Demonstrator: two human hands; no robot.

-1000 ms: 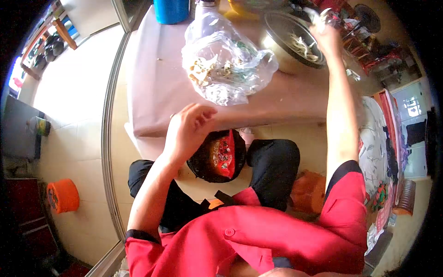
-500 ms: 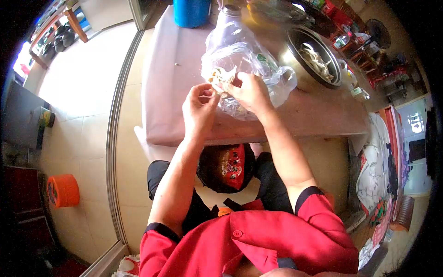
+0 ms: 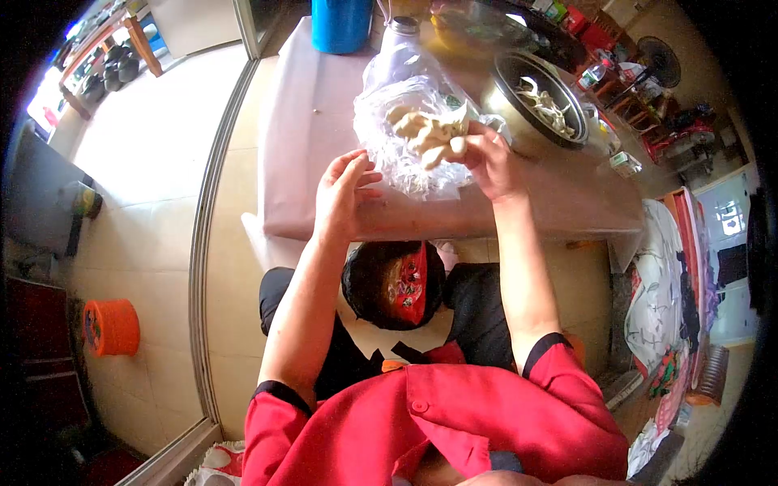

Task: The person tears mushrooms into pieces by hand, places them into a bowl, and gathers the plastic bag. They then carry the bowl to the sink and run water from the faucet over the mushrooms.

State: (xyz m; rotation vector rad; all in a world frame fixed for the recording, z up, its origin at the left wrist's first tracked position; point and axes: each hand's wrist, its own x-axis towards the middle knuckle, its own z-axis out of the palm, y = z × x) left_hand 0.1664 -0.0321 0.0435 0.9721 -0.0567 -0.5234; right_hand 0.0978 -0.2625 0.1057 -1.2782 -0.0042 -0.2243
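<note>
My right hand [image 3: 492, 159] grips a pale clump of oyster mushrooms [image 3: 428, 136], holding it up over a clear plastic bag [image 3: 405, 180] on the table. To its left, my left hand [image 3: 347, 182] hovers near the bag with fingers loosely apart, and I see nothing in it. On the right a metal pot [image 3: 501, 104] with a dark rim holds pale torn mushroom strips [image 3: 545, 105].
A pinkish cloth covers the table [image 3: 304, 170]. At its far side stand a blue container [image 3: 341, 26] and a pale bottle [image 3: 403, 44]. Below the near edge, a black-lined bin [image 3: 365, 285] sits between my knees. An orange stool [image 3: 112, 327] is on the floor at left.
My hands have come apart. The right one has lifted the mushroom clump and shifted right, while the left has drawn slightly away to the left.
</note>
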